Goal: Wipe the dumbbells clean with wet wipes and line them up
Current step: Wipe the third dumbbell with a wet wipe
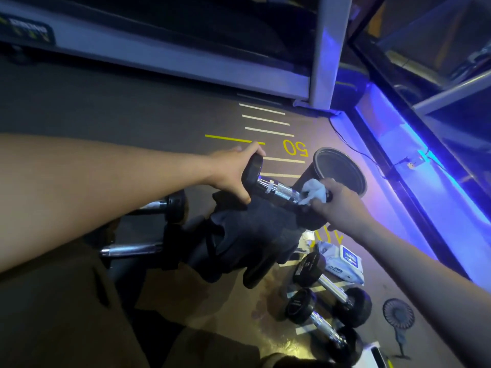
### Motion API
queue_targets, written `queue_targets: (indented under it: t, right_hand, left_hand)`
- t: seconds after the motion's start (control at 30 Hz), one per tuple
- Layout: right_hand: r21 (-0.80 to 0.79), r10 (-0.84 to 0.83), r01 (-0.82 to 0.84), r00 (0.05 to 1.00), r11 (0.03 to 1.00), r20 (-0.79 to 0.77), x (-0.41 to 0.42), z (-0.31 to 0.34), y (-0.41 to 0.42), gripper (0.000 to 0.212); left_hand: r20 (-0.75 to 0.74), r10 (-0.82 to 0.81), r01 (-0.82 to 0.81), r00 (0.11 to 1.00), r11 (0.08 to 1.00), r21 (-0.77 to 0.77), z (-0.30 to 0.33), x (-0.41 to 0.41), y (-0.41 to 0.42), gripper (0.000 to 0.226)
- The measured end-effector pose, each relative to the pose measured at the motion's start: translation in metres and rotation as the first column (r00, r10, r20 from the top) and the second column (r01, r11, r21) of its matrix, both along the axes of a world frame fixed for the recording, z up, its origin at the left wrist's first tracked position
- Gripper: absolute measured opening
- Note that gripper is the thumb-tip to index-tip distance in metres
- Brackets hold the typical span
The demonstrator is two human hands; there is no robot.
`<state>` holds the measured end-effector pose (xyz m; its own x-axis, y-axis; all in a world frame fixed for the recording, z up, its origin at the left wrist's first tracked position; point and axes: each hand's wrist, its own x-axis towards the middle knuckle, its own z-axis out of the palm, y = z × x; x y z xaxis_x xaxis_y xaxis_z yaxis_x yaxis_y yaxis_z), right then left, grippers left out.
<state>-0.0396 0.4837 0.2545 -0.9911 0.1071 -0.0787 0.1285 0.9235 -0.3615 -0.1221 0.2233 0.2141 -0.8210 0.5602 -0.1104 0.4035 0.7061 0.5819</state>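
Dumbbell [276,191] is held up in the middle, over a dark cloth [252,235]. The left hand [233,172] grips its near black end. The right hand [337,205] pinches a white wipe [314,192] against the shiny bar by the far end. So I think the wiping step is going on now. Next, the wipe should rub the rest of the bar and both ends. Then this one can go down in a row with the two dumbbells [332,301] lying near right, by the wipes pack [345,260].

Both forearms are bare and sleeveless, with olive-brown trousers [66,301] covering the legs below.
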Motion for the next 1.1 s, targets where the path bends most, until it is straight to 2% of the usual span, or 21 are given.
queue_targets:
  t: [0.17, 0.27, 0.33, 0.53, 0.67, 0.87, 0.93, 1.1]
  right_hand:
    - [-0.187, -0.079, 0.093, 0.994, 0.978, 0.082, 0.018, 0.000, 0.001, 0.044]
    - [-0.223, -0.081, 0.090, 0.996, 0.971, 0.046, 0.020, -0.003, -0.001, 0.047]
    - [-0.191, -0.068, 0.074, 0.997, 0.979, 0.036, 0.018, -0.003, -0.003, 0.046]
    - [-0.161, -0.028, 0.040, 0.997, 0.986, 0.076, 0.011, -0.005, 0.002, 0.040]
    - [-0.147, -0.049, 0.048, 0.999, 0.988, -0.007, 0.012, -0.015, 0.005, 0.040]
    - [-0.157, -0.086, 0.079, 0.995, 0.984, -0.044, 0.020, -0.023, 0.006, 0.040]
    - [-0.163, -0.091, 0.079, 0.994, 0.983, -0.064, 0.023, -0.024, 0.004, 0.039]
    - [-0.102, -0.017, -0.003, 0.981, 0.995, -0.193, 0.017, -0.017, -0.017, 0.039]
  left_hand:
    - [0.051, -0.004, 0.004, 0.999, 1.000, 0.011, 0.003, 0.002, -0.001, 0.104]
    - [0.206, 0.000, -0.028, 0.979, 0.991, 0.130, 0.011, 0.004, -0.005, 0.079]
    - [0.241, 0.022, -0.055, 0.970, 0.990, 0.133, 0.018, 0.004, -0.007, 0.064]
    - [0.132, 0.027, -0.029, 0.991, 0.999, 0.013, 0.032, 0.002, -0.007, 0.062]
    - [0.069, 0.022, -0.016, 0.997, 0.997, -0.081, 0.032, 0.004, 0.001, 0.066]
    - [-0.222, -0.034, -0.042, 0.975, 0.943, -0.329, 0.027, 0.005, 0.010, 0.056]
    - [-0.234, -0.018, -0.057, 0.972, 0.949, -0.309, 0.028, 0.009, 0.012, 0.051]
    - [-0.151, 0.098, -0.127, 0.984, 0.973, -0.191, 0.030, 0.014, -0.006, 0.034]
